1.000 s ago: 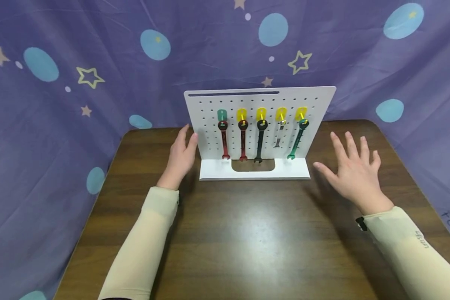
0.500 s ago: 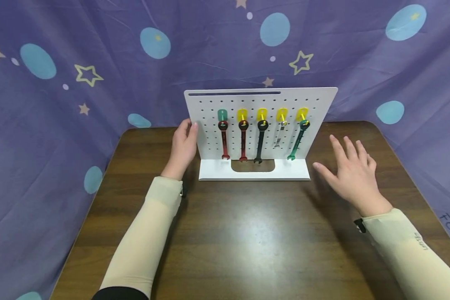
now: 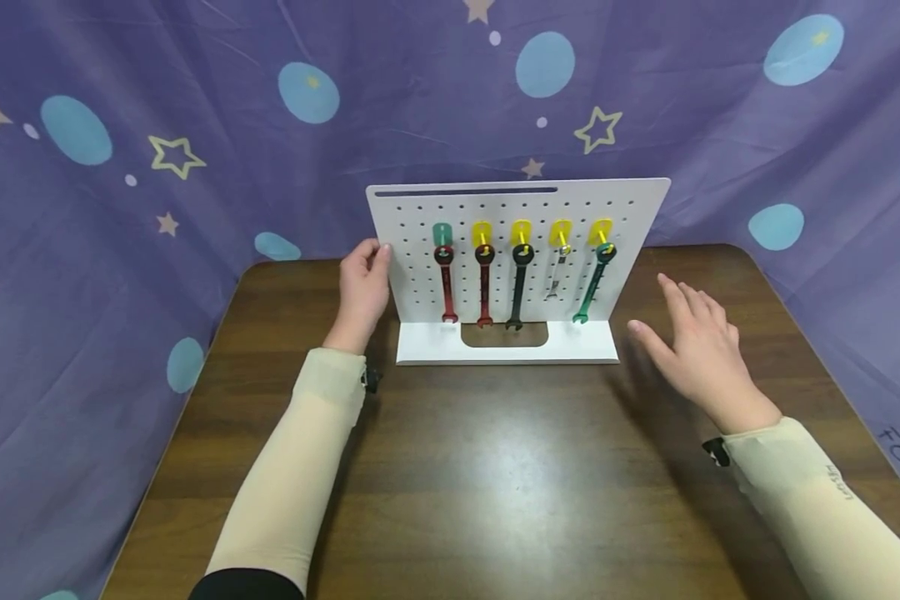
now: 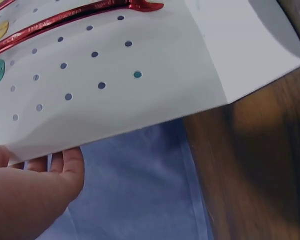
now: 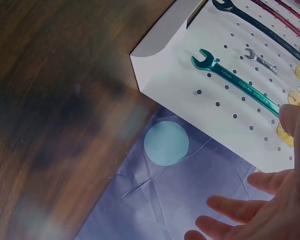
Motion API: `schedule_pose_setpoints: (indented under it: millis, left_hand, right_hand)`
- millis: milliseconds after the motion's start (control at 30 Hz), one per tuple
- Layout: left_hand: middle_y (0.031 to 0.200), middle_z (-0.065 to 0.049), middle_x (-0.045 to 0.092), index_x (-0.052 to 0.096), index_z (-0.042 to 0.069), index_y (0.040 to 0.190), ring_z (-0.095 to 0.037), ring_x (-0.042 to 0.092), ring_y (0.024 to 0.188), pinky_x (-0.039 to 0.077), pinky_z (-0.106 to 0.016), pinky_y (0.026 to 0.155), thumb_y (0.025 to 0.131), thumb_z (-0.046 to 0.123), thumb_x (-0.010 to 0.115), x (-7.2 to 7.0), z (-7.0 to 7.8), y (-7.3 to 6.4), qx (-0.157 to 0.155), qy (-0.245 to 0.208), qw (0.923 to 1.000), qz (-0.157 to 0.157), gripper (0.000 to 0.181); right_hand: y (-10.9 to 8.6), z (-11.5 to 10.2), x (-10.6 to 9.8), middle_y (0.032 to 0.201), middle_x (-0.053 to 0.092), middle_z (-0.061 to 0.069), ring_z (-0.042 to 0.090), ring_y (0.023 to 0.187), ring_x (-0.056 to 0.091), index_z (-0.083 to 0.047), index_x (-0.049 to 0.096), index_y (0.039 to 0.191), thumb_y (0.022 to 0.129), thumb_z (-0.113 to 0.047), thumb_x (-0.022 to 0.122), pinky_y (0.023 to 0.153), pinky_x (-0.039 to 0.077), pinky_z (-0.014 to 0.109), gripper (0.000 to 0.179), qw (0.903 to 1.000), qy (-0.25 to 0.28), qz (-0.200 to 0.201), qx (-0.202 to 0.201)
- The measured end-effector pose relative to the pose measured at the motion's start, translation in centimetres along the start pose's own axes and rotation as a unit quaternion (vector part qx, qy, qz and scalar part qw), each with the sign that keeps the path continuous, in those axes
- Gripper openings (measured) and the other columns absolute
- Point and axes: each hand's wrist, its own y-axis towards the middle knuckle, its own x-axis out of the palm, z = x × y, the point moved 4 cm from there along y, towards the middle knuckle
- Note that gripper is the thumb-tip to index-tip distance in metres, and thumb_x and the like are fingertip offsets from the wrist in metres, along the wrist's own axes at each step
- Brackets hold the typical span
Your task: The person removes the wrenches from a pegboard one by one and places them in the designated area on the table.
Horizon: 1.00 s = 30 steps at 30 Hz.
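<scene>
A white pegboard (image 3: 420, 200) stands on its flat base toward the back of the table. My left hand (image 3: 364, 293) grips its left edge, thumb on the front face and fingers curled behind, as the left wrist view also shows. From hooks on the board hang a red wrench (image 3: 447, 287), another red wrench (image 3: 485, 287), a black wrench (image 3: 520, 287), a small silver wrench (image 3: 555, 282) and a green wrench (image 3: 592, 285). Off the board's right side, my right hand (image 3: 701, 354) hovers over the table with relaxed fingers, holding nothing.
One green hook (image 3: 442, 234) and several yellow hooks (image 3: 482, 232) are fixed in a row on the board. A purple patterned curtain (image 3: 420, 108) hangs behind and beside the wooden table (image 3: 450, 467). The board's base (image 3: 581, 343) has a rounded cutout at its middle.
My left hand has closed in on the board's left edge and taken hold of it. The right hand's fingers have drawn together from a wide spread, with the hand staying beside the board.
</scene>
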Motion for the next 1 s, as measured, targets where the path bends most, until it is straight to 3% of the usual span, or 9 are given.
schedule_pose_setpoints:
  millis: [200, 333, 533, 800, 1000]
  left_hand:
    - [0.078, -0.007, 0.051, 0.066, -0.01, 0.102, -0.015, 0.046, 0.073, 0.039, -0.027, 0.066, 0.104, 0.008, 0.059, 0.0, 0.1, 0.2, -0.009, -0.012, 0.9999, 0.008, 0.02]
    - [0.075, -0.005, 0.049, 0.065, -0.011, 0.1, -0.014, 0.044, 0.071, 0.038, -0.026, 0.064, 0.103, 0.007, 0.059, 0.0, 0.2, 0.1, -0.008, -0.024, 0.9996, 0.016, 0.019]
    - [0.074, -0.007, 0.045, 0.066, -0.013, 0.1, -0.014, 0.041, 0.067, 0.035, -0.026, 0.061, 0.103, 0.007, 0.06, 0.1, 0.1, 0.0, 0.006, -0.035, 0.9992, 0.02, 0.021]
    - [0.069, -0.001, 0.045, 0.065, -0.011, 0.097, -0.01, 0.04, 0.063, 0.034, -0.024, 0.059, 0.103, 0.007, 0.061, -0.1, 0.0, -0.1, 0.01, -0.032, 0.999, 0.03, 0.019]
    - [0.069, -0.002, 0.045, 0.065, -0.011, 0.098, -0.011, 0.041, 0.063, 0.035, -0.025, 0.059, 0.103, 0.007, 0.061, -0.1, 0.1, -0.1, 0.001, -0.034, 0.9992, 0.022, 0.019]
  right_hand:
    - [0.1, -0.1, 0.1, 0.156, 0.031, 0.03, 0.06, 0.136, 0.025, -0.01, 0.02, 0.162, 0.102, -0.053, 0.055, 0.096, 0.019, 0.079, 0.082, 0.9986, 0.045, -0.025, 0.01]
    - [0.4, -0.5, 0.0, 0.148, 0.041, 0.032, 0.056, 0.133, 0.036, -0.006, 0.027, 0.159, 0.102, -0.048, 0.057, 0.101, 0.026, 0.073, 0.077, 0.996, 0.079, -0.04, 0.013]
    - [1.0, -1.1, 0.1, 0.128, 0.06, 0.028, 0.046, 0.118, 0.057, -0.003, 0.05, 0.144, 0.103, -0.032, 0.061, 0.094, 0.044, 0.063, 0.052, 0.9905, 0.134, -0.029, -0.003]
    - [2.3, -1.8, 1.0, 0.118, 0.067, 0.018, 0.033, 0.107, 0.064, -0.001, 0.062, 0.132, 0.101, -0.021, 0.065, 0.088, 0.052, 0.053, 0.037, 0.9837, 0.179, -0.008, -0.016]
    - [3.3, -2.3, 1.4, 0.117, 0.069, 0.015, 0.027, 0.106, 0.065, 0.0, 0.063, 0.131, 0.101, -0.019, 0.066, 0.086, 0.052, 0.028, 0.036, 0.9761, 0.216, 0.014, -0.016]
